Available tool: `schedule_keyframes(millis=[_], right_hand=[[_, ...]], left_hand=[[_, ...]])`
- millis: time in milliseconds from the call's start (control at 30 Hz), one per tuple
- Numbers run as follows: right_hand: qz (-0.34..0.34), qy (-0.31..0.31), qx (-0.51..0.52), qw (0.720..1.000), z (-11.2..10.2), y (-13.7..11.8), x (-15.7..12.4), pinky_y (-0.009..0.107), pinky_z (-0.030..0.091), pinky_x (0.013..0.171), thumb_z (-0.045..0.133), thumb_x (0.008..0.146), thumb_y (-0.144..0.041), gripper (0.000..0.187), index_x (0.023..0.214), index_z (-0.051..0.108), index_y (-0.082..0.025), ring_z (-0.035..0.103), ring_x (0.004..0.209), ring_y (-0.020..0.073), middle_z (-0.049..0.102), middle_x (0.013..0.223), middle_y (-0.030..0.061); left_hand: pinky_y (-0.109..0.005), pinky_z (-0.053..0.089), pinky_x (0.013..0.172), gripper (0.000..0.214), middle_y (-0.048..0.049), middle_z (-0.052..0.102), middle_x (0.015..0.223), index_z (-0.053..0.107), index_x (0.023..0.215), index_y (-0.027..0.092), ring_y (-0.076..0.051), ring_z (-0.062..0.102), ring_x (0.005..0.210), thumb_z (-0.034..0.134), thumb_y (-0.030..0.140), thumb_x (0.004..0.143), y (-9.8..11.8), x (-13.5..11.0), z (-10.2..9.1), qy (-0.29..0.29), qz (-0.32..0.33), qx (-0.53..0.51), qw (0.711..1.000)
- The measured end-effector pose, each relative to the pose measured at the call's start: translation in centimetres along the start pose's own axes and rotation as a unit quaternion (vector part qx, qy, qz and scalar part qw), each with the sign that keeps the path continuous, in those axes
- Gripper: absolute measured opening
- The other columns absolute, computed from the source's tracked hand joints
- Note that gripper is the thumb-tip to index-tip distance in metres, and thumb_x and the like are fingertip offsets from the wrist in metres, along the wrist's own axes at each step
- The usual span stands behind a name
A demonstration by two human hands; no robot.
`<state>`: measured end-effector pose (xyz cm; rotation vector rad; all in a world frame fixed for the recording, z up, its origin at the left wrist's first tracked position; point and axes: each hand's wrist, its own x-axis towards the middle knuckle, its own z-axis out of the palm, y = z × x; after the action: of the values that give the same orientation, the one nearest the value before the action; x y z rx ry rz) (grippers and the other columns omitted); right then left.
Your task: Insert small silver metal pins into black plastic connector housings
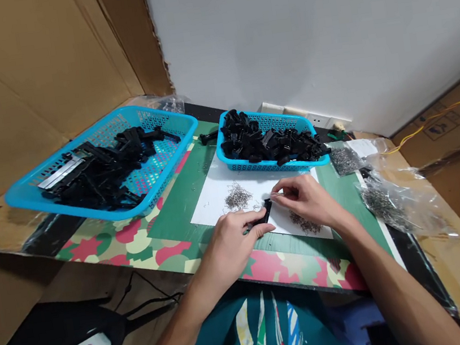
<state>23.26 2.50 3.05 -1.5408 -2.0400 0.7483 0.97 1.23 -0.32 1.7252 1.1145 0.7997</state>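
Centrally, black part (268,211) held over white paper (207,210): left hand (234,241) pinches it, seemingly to steady it; right hand (304,199) has fingertips pinched at its far end, contents too small to tell. Metal pieces (237,195) heaped either side, likely for easy reach. Behind, on tabletop (172,220), blue basket (250,166) with black pieces (246,136).

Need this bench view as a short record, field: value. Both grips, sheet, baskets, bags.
left grip: left hand, holding a small black part above the sheet
right grip: right hand, pinched closed by the part's far end; anything between the fingertips too small to tell
sheet: white paper with two heaps of fine metal pieces, one partly behind the right hand
left basket: larger blue basket, black parts inside
right basket: smaller blue basket, heaped with black parts
bags: clear plastic, metal pieces inside, at right
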Motion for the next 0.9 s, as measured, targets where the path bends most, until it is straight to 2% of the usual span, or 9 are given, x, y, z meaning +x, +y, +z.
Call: schedule_keyframes(millis=[133,267,400,467,567,667,833,900], right_hand=[[-0.008,-0.007,-0.021,1.0,0.4,-0.2,0.1,0.027,0.028,0.057,0.064,0.098,-0.029,0.019,0.093,0.076,-0.016,0.041,0.054,0.0117,0.054,0.059,-0.0039],[-0.002,-0.015,-0.099,0.995,0.8,-0.6,0.0,0.027,0.03,0.059,0.065,0.093,-0.016,0.012,0.096,0.076,-0.017,0.049,0.058,0.0137,0.062,0.064,-0.0003],[-0.021,-0.016,-0.168,0.986,1.1,-0.8,-0.4,0.028,0.03,0.061,0.062,0.096,-0.016,0.012,0.099,0.074,-0.016,0.054,0.07,0.0194,0.063,0.064,0.0033],[-0.032,-0.009,-0.144,0.989,1.1,-0.6,-0.6,0.027,0.03,0.061,0.062,0.095,-0.016,0.011,0.097,0.072,-0.016,0.052,0.068,0.018,0.059,0.063,0.0013],[-0.038,0.028,-0.047,0.998,1.1,-0.1,-0.7,0.025,0.031,0.059,0.061,0.091,-0.015,0.01,0.095,0.069,-0.018,0.044,0.059,0.0127,0.05,0.062,-0.0045],[-0.034,0.051,0.005,0.998,1.3,0.1,-0.4,0.024,0.029,0.057,0.059,0.093,-0.019,0.009,0.092,0.068,-0.018,0.039,0.054,0.011,0.043,0.059,-0.0073],[-0.017,0.011,-0.031,0.999,2.1,-0.2,0.2,0.026,0.028,0.059,0.061,0.094,-0.017,0.01,0.096,0.072,-0.016,0.043,0.054,0.0118,0.055,0.061,-0.0041],[-0.03,0.013,-0.066,0.997,2.4,-0.2,0.2,0.026,0.028,0.06,0.061,0.094,-0.015,0.011,0.094,0.072,-0.016,0.046,0.058,0.0136,0.058,0.062,-0.0018]], left_hand=[[-0.036,0.063,0.089,0.028,-0.0057,0.083,0.117,0.083,0.117,0.023,-0.027,0.078,0.107,0.08,0.026,0.089,0.0,0.0,0.0,-0.007,0.0,0.004,1.0],[-0.035,0.063,0.087,0.03,-0.006,0.083,0.118,0.083,0.117,0.023,-0.027,0.078,0.109,0.082,0.03,0.088,0.2,-0.1,-0.1,-0.001,-0.007,0.015,1.0],[-0.033,0.061,0.08,0.032,-0.0062,0.085,0.108,0.084,0.116,0.022,-0.024,0.077,0.089,0.083,0.035,0.087,0.7,-0.2,-0.2,0.01,-0.009,0.033,0.999],[-0.031,0.058,0.073,0.033,-0.0056,0.085,0.097,0.084,0.116,0.02,-0.021,0.073,0.077,0.083,0.036,0.087,0.8,-0.3,-0.3,0.016,-0.011,0.038,0.999],[-0.028,0.051,0.063,0.034,-0.0035,0.08,0.081,0.084,0.115,0.017,-0.017,0.064,0.066,0.08,0.038,0.089,0.8,-0.4,-0.5,0.024,-0.015,0.034,0.999],[-0.027,0.047,0.062,0.035,-0.0028,0.077,0.08,0.084,0.114,0.016,-0.016,0.058,0.066,0.078,0.041,0.09,0.5,-0.4,-0.6,0.023,-0.015,0.018,0.999],[-0.027,0.043,0.06,0.031,-0.0011,0.074,0.076,0.085,0.11,0.018,-0.015,0.054,0.065,0.079,0.038,0.087,0.5,-0.4,-0.7,0.021,-0.022,0.015,0.999],[-0.027,0.045,0.062,0.03,-0.0018,0.076,0.077,0.085,0.109,0.018,-0.016,0.056,0.066,0.08,0.036,0.086,0.7,-0.3,-0.7,0.019,-0.028,0.012,0.999]])
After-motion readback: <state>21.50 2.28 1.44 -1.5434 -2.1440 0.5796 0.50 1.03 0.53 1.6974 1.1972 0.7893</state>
